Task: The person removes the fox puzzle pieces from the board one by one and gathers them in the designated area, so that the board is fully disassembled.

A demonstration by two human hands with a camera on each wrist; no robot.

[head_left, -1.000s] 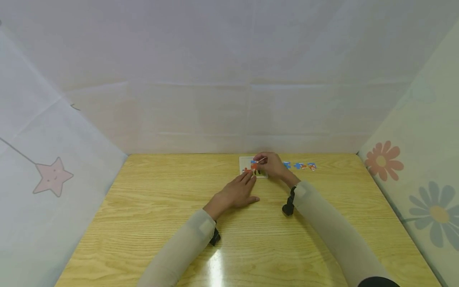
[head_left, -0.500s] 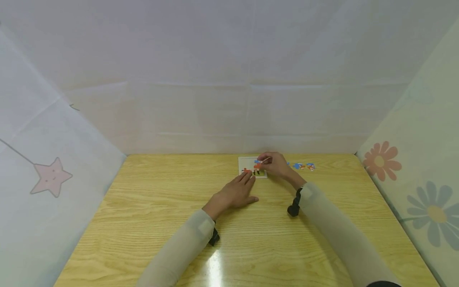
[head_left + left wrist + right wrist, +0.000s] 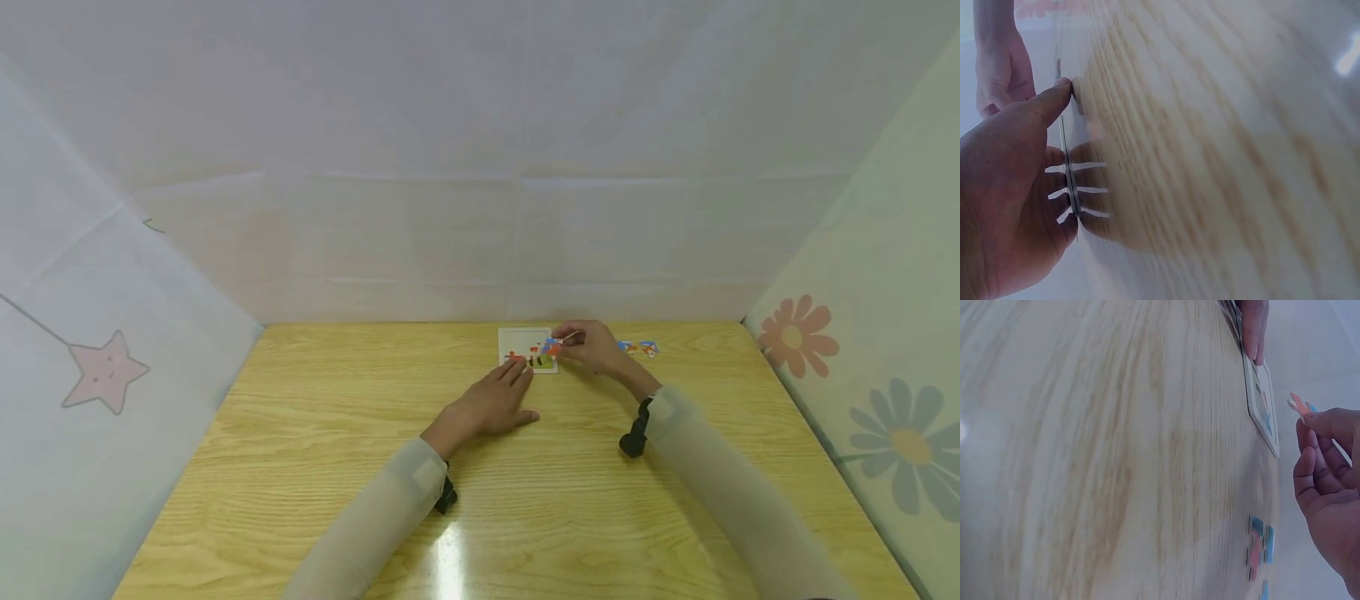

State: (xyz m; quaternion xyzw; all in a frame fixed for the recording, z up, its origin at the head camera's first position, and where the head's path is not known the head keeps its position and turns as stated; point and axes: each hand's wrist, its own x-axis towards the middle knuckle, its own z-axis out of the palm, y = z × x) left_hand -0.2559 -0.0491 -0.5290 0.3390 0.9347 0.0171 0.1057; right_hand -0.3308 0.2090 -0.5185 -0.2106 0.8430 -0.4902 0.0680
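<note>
A small square puzzle board (image 3: 517, 337) lies near the table's back edge, with red, black and green picture parts in its lower half. My left hand (image 3: 489, 403) rests flat with its fingertips on the board's front edge; in the left wrist view the fingers of this hand (image 3: 1010, 200) reach over that edge. Between thumb and fingers my right hand (image 3: 596, 347) pinches a red and blue puzzle piece (image 3: 552, 347) above the board's right side. The right wrist view has this puzzle piece (image 3: 1299, 406) raised off the board, and the other fingers curl loosely below it.
Several loose puzzle pieces (image 3: 637, 347) lie on the wooden table (image 3: 360, 400) to the right of the board, partly behind my right hand. Pale cloth walls (image 3: 405, 242) stand at the back and both sides. Black straps with small devices sit on both wrists.
My right hand has moved right with the puzzle piece, from over the board's middle to its right side. It now covers more of the loose pieces. The left hand stays in place.
</note>
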